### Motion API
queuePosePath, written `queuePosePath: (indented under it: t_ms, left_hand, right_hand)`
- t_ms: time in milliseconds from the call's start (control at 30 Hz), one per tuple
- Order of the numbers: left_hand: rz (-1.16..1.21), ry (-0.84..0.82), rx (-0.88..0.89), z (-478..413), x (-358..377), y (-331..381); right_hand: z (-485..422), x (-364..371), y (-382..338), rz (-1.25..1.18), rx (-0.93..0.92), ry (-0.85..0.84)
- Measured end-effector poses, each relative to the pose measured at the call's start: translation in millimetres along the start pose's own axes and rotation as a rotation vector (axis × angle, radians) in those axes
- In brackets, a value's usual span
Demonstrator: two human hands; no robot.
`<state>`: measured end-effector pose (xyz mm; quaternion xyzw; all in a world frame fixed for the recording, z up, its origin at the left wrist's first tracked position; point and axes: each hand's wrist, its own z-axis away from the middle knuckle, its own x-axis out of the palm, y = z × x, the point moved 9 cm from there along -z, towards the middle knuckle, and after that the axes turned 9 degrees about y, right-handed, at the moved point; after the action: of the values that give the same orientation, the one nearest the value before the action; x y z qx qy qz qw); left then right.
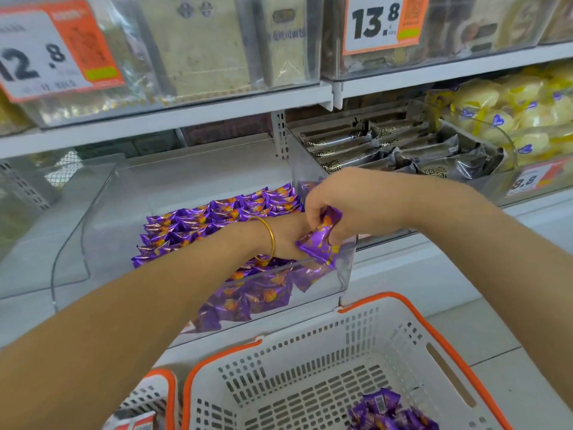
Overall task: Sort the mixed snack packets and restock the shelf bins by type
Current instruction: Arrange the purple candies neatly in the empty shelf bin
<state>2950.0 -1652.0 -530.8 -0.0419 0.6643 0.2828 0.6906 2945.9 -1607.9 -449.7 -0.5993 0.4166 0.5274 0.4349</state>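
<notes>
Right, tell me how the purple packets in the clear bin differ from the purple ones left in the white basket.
The bin packets are many, and those at the back lie in neat overlapping rows. The basket packets are only a small loose heap. The bin packets show orange-printed faces, while one of the basket packets shows a barcode. Both lots have the same shiny purple wrapper.

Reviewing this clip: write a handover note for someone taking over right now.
The right hand grips a purple packet over the clear bin's front right corner.
The left hand reaches into that bin, mostly hidden, grip unclear.
Done: stocked purple rows cover part of the bin.
Left: place the held one, then move the loose packets from the white basket.
</notes>
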Motion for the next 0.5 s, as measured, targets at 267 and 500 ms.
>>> queuePosePath:
  t_ms: [267, 500]
  left_hand:
    - [0.106, 0.104, -0.079, -1, -4, -22]
    - [0.25, 0.148, -0.156, 4, -13, -38]
  right_hand:
    - [-25, 22, 1, 0.124, -0.03, -0.269]
    - [-35, 53, 8, 0.154, 0.039, -0.534]
